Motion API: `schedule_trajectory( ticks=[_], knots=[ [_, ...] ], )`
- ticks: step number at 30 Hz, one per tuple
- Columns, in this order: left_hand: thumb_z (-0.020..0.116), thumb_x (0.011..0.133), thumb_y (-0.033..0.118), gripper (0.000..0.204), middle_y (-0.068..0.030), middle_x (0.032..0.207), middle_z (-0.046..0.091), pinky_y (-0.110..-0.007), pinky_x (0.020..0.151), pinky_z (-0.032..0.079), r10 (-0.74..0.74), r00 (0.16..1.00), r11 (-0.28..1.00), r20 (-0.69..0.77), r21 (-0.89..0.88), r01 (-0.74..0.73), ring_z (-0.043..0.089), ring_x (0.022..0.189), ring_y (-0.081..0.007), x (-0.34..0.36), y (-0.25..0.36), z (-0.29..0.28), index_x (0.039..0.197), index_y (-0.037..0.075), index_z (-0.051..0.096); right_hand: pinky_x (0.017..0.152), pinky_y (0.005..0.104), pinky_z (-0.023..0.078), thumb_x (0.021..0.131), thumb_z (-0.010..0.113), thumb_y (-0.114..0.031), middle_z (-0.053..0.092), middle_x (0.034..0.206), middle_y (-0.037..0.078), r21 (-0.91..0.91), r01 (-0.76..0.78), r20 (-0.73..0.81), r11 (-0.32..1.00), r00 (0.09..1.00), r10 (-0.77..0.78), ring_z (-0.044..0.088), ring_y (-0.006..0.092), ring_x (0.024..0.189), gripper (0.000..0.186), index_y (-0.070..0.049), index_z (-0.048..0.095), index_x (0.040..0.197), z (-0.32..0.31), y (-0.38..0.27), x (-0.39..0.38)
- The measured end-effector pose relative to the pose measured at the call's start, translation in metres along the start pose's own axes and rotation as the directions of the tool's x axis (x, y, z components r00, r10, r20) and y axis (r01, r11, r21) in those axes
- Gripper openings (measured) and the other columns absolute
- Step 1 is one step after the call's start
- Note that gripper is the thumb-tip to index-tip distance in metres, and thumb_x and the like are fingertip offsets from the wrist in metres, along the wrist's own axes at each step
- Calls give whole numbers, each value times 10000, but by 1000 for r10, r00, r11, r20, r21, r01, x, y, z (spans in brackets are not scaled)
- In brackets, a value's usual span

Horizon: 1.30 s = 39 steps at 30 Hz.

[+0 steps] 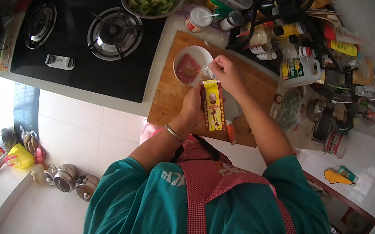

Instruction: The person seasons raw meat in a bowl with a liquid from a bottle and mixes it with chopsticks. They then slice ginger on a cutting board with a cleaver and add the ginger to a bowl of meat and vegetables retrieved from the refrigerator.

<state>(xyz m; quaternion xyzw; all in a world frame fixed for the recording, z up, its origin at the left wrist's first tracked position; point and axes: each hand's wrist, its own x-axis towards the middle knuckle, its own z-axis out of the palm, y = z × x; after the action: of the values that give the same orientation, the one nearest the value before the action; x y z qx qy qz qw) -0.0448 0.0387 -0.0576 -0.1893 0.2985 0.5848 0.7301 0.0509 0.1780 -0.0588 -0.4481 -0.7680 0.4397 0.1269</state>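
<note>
Teal shirt [140, 220] looming, left hand [192, 106] is gripping a narrow yellow-and-maroon box [214, 109]; right hand [225, 70] is pinching clear plastic [207, 72].

Printed markings within your view.
In your left hand [192, 106], the yellow box [214, 107] carries large dark characters below a portrait, with columns of smaller characters along its edges. White lettering stands on your teal shirt [245, 214], beside the apron strap [196, 215]. To your right, the translucent jug [309, 72] bears a green label [291, 69] whose print is too small to make out; red marking shows on the white-lidded tub [199, 18].
</note>
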Motion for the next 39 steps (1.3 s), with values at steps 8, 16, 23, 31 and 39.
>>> schedule_trajectory(
  ticks=[8, 16, 23, 31, 39],
  knots=[
    [284, 1090, 319, 442, -198, 1102, 681, -523, 887, 582, -26, 1000, 1000, 5, -7, 26, 708, 963, -392, 3, -2, -5, 1287, 11, 533, 629, 360, 512, 946, 677, -203, 696, 771, 136, -32, -6, -32, 999, 999, 5, 669, 212, 671, 191, -18, 632, 935, 0, -2, -5],
    [288, 1094, 334, 449, -201, 1105, 685, -525, 892, 580, -19, 1000, 1000, -24, 3, 19, 707, 971, -398, 3, -4, -6, 1302, 10, 520, 632, 343, 502, 962, 660, -193, 687, 768, 123, 18, -19, -34, 1000, 999, 20, 648, 185, 669, 189, -11, 617, 931, 1, -4, -10],
    [280, 1095, 310, 433, -191, 1099, 686, -506, 877, 588, -24, 1000, 999, -8, 21, 24, 711, 957, -370, 3, -2, -6, 1300, 15, 522, 620, 327, 493, 964, 658, -177, 673, 738, 96, 1, 13, -31, 1000, 999, -13, 634, 156, 659, 179, -12, 608, 915, 0, -10, -8],
    [301, 1083, 290, 409, -175, 1092, 693, -501, 872, 583, -1, 1000, 1000, 25, 30, 0, 713, 938, -345, 5, -2, -9, 1265, 21, 550, 606, 307, 479, 946, 687, -156, 655, 705, 80, 19, 25, -60, 1000, 998, -24, 615, 123, 644, 172, -15, 600, 898, 4, -4, -9],
    [334, 1092, 324, 412, -145, 1047, 718, -476, 860, 592, 46, 998, 994, -45, 97, -42, 720, 905, -319, 4, -3, -9, 1218, 27, 590, 595, 320, 476, 952, 687, -175, 642, 698, 89, 44, 111, -88, 993, 990, -107, 599, 148, 620, 192, -18, 593, 895, 9, 7, -6]
  ],
)
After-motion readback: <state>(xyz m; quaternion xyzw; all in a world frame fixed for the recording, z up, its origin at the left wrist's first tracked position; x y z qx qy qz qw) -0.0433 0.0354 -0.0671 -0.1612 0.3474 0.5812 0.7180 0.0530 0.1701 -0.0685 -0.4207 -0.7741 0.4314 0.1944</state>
